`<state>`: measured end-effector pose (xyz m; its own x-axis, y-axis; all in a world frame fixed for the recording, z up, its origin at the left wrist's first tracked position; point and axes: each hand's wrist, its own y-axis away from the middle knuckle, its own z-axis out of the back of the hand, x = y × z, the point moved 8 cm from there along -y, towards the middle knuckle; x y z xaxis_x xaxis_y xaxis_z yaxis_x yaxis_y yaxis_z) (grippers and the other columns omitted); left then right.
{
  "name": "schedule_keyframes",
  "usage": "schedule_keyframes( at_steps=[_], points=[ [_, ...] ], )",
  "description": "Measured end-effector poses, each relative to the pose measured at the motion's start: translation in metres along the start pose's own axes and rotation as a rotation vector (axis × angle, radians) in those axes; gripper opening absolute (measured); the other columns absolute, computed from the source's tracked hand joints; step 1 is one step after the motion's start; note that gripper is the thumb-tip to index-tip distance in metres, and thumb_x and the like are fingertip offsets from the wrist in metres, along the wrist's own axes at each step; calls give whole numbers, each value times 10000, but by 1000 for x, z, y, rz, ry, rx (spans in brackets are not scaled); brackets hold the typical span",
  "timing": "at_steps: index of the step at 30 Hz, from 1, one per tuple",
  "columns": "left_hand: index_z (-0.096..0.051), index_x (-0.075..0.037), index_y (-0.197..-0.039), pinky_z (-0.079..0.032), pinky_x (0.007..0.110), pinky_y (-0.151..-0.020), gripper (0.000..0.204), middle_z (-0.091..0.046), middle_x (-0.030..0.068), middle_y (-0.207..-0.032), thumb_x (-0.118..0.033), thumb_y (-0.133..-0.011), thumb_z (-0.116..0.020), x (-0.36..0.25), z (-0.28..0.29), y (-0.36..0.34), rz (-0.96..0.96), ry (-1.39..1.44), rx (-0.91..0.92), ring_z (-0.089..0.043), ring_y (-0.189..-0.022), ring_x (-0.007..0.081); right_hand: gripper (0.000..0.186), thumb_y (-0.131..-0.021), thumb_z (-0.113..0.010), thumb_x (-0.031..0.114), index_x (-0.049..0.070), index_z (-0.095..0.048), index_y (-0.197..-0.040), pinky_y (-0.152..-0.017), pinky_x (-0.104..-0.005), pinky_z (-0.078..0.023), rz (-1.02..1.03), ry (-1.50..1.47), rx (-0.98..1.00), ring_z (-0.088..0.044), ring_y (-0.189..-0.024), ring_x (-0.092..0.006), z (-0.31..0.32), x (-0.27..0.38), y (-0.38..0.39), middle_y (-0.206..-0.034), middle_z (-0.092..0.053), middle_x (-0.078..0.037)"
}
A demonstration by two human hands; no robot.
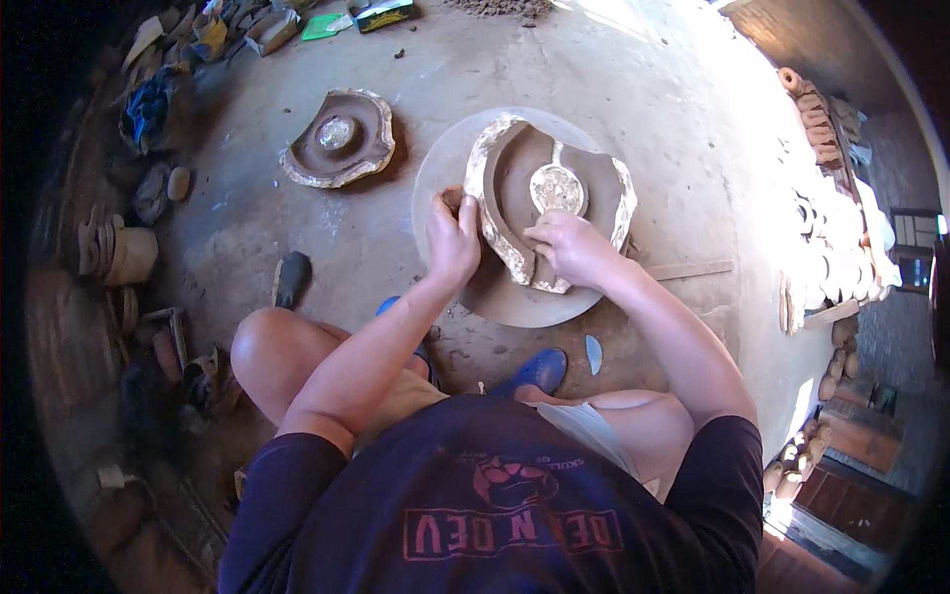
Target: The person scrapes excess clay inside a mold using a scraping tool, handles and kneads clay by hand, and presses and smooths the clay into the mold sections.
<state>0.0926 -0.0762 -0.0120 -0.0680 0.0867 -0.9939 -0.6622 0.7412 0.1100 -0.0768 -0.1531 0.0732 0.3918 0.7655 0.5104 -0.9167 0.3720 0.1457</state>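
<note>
In front of me a plaster mold (477, 168) with a chipped white rim lies on a round board (445, 148). Grey-brown clay (515, 183) lines its hollow, around a raised round white centre (557, 190). My left hand (454, 236) grips the mold's left outer edge, thumb near the rim. Over the lower part of the hollow, my right hand (569, 246) has its fingers curled together against the clay beside the centre. Whatever those fingers may hold is hidden. A second, similar mold piece (376, 124) sits apart on the floor to the left.
Near my feet are a pale blue flat piece (594, 353) and a dark-headed tool (292, 279). A wooden strip (693, 269) lies right of the board. Stacked pottery (831, 247) lines the right side; pots (131, 252) and clutter stand left. A green packet (322, 27) lies far back.
</note>
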Motion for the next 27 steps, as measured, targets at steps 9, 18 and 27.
schedule_keyframes(
  at_steps=[9, 18, 27],
  points=[
    [-533, 39, -1233, -523, 498, -888, 394, -704, 274, -1118, -327, -1095, -578, 1, -2, -5, 23, -153, 43, -693, -1033, 414, 368, -912, -579, 97, 25, -733, -1239, -942, -443, -564, 42, 226, 93, -654, -1104, -329, -16, 16, -3, -1096, -627, -160],
    [-540, 27, -1249, -531, 500, -892, 430, -698, 279, -1098, -352, -1066, -632, 4, -10, -24, -107, -255, 108, -689, -1025, 444, 403, -944, -539, 146, 94, -715, -1303, -884, -479, -573, -102, 270, 240, -703, -1051, -339, -15, 12, 7, -1124, -646, -149],
    [-548, 27, -1232, -528, 505, -883, 402, -699, 283, -1080, -333, -1069, -622, -8, -10, -27, -153, -288, 118, -688, -1020, 451, 494, -985, -503, 185, 165, -627, -1462, -869, -499, -554, -276, 288, 393, -709, -946, -360, -12, 0, 37, -1083, -636, -150]
  ],
)
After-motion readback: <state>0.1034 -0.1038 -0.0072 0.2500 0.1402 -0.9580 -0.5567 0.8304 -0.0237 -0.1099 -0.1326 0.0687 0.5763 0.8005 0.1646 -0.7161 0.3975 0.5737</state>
